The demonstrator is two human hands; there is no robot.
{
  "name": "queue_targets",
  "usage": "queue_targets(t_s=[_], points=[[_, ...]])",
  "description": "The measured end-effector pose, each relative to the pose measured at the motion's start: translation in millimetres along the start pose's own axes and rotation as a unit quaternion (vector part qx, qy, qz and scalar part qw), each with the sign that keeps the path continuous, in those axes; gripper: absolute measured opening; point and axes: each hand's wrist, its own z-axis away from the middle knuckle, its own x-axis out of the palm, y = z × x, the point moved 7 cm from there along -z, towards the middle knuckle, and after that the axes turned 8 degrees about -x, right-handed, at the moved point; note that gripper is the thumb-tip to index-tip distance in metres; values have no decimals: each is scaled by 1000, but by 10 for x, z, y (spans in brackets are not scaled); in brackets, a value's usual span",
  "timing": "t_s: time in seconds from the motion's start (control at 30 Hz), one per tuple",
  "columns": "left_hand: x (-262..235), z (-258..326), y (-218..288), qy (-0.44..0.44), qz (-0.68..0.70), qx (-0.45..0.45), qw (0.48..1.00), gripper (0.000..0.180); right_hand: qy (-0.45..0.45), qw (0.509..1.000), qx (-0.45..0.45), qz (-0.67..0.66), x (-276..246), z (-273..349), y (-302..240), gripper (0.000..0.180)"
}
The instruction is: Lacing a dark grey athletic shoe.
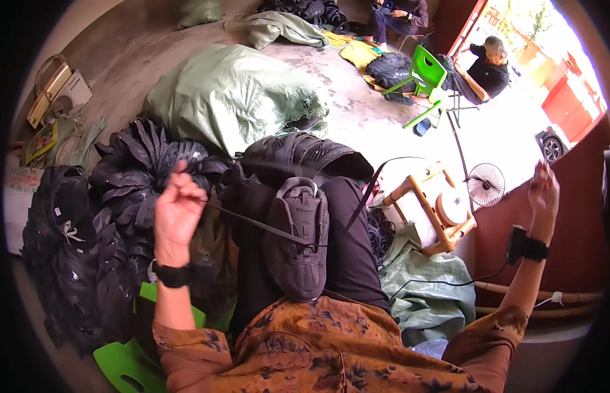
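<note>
A dark grey sneaker upper (298,242) lies across my thighs, its toe toward my body. From it a black shoelace (256,224) stretches up left to my left hand (179,213), whose curled fingers are closed on it. Another length of black lace (365,196) rises from the shoe and arcs right, fading against the bright floor. My right hand (544,193) is raised far out to the right, fingertips pressed together; what they hold, if anything, does not show. Beyond the shoe, more dark shoe uppers (305,154) rest on my knees.
Heaps of black shoe uppers (138,170) lie at my left. A large pale green sack (220,98) stands ahead. To the right are a bamboo stool (426,206), a fan (486,183) and a green sack (436,288). Two people sit farther off, near a green chair (426,69).
</note>
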Motion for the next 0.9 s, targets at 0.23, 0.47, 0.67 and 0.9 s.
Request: queue_targets(t_s=[0.23, 0.47, 0.67, 0.9], points=[[-1859, 720, 2031, 250, -17, 165, 954, 19, 5, 967, 119, 225, -592, 1260, 1938, 31], [-2220, 2546, 3883, 359, -224, 274, 863, 16, -362, 904, 105, 202, 2341, 3190, 2385, 12], [-1652, 4705, 4824, 451, -624, 358, 528, 29, -709, 661, 179, 166, 2688, 3994, 1898, 9], [-2048, 3050, 3047, 387, -441, 283, 759, 41, -481, 814, 189, 265, 2572, 3874, 2124, 14]])
